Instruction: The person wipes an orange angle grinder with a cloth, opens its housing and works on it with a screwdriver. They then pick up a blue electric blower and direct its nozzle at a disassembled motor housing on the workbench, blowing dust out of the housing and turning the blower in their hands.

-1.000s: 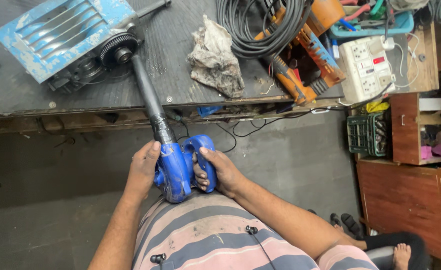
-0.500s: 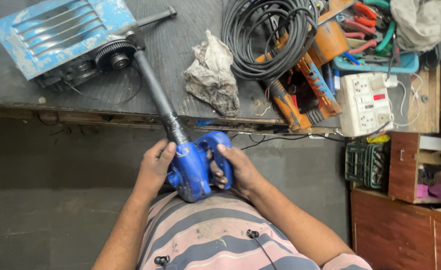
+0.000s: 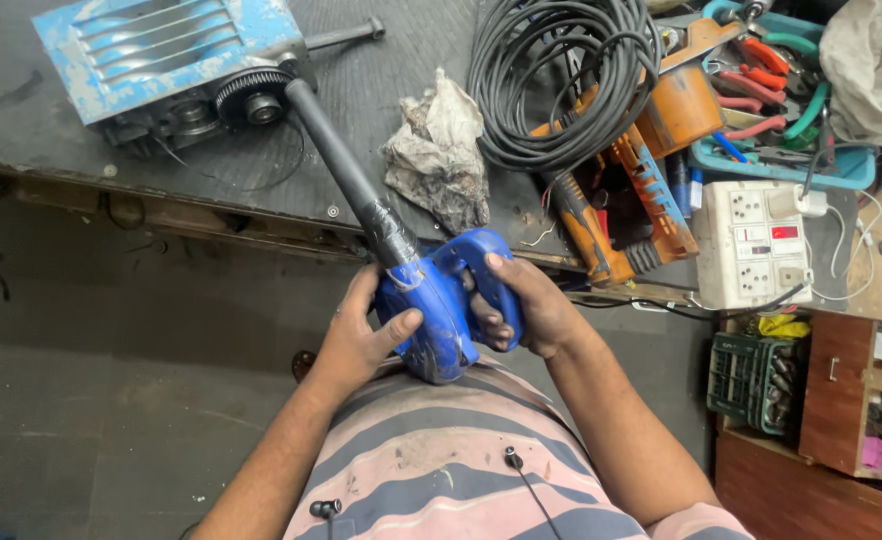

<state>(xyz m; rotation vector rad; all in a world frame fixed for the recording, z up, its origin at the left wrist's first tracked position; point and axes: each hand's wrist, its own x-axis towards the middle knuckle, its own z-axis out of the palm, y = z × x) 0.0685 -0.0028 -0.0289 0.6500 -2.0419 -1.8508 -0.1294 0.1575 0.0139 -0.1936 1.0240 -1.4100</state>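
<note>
I hold a blue electric air blower [image 3: 443, 308] in both hands in front of my striped shirt. My right hand [image 3: 533, 305] is wrapped around its handle. My left hand [image 3: 359, 335] cups the round blue housing from the left side. The blower's long black nozzle [image 3: 346, 170] runs up and to the left, and its tip sits close to the gears of a machine part with a blue louvred cover [image 3: 166, 52] on the dark workbench [image 3: 381, 120].
A dirty crumpled rag [image 3: 439, 152] lies on the bench beside a coil of black cable [image 3: 561, 70]. Orange power tools [image 3: 626, 175], a white socket board [image 3: 751, 245], a tray of pliers [image 3: 776, 110] and a green crate [image 3: 756, 380] crowd the right side.
The view has shifted, so bench and blower sit further right and lower in the frame. Both hands keep the same grip, and the nozzle still points at the gears.
</note>
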